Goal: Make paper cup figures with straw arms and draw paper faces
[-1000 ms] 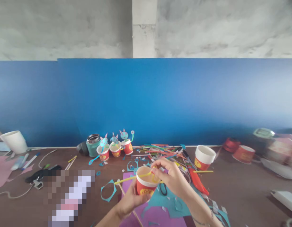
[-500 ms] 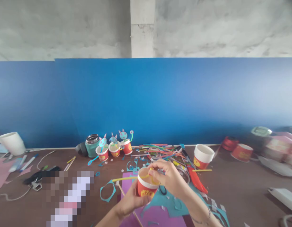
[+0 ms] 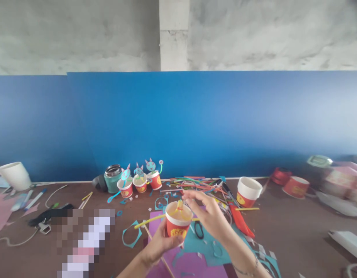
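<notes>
My left hand (image 3: pixel 161 244) is wrapped round a red and white paper cup (image 3: pixel 178 226), holding it upright above the purple paper (image 3: pixel 192 266). A yellow straw (image 3: pixel 151 220) sticks out of the cup's left side, and a yellow bent piece (image 3: pixel 180 205) stands up inside the rim. Just above and to the right of the rim is my right hand (image 3: pixel 205 210), its fingers apart and holding nothing that I can see. Under the hands lie blue paper offcuts (image 3: pixel 215 251) and dark-handled scissors (image 3: pixel 198 230).
Three cups with blue paper faces (image 3: pixel 140 182) stand at the back, beside a teal thermos (image 3: pixel 113 178). Coloured sticks (image 3: pixel 195 185) are heaped behind my hands. Stacked cups (image 3: pixel 248 191) and a red knife-like object (image 3: pixel 241 221) sit to the right.
My right hand has let go of the yellow piece inside the cup and lifted slightly away to the right. The cup has tipped more upright and shifted slightly left.
</notes>
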Tool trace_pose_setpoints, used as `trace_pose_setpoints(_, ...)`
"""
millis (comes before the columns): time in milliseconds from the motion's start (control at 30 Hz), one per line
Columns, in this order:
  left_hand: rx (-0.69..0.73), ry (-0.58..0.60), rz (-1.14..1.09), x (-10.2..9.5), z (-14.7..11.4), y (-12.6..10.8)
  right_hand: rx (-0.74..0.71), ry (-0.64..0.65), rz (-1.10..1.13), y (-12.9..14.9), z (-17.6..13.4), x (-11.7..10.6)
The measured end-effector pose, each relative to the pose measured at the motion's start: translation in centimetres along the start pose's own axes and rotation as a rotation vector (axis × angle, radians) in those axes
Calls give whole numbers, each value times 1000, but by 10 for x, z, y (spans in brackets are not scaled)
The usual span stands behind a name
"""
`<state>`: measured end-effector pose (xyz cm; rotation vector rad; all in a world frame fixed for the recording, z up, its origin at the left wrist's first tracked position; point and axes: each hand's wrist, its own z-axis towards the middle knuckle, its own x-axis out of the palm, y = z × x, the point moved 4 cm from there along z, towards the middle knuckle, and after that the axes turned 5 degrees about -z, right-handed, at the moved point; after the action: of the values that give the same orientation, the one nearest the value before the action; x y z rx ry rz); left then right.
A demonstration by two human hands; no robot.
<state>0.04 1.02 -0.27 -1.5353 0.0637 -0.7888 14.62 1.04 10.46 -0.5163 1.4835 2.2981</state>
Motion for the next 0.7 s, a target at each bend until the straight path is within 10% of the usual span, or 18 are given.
trace_pose_setpoints(433,89,-305,-27,-13,-1,-3,-115,-226,-295,11,-6,-7)
trace_pose_setpoints(700,117,-176,26,-5,0,-6,83,175,62,-13,-9,34)
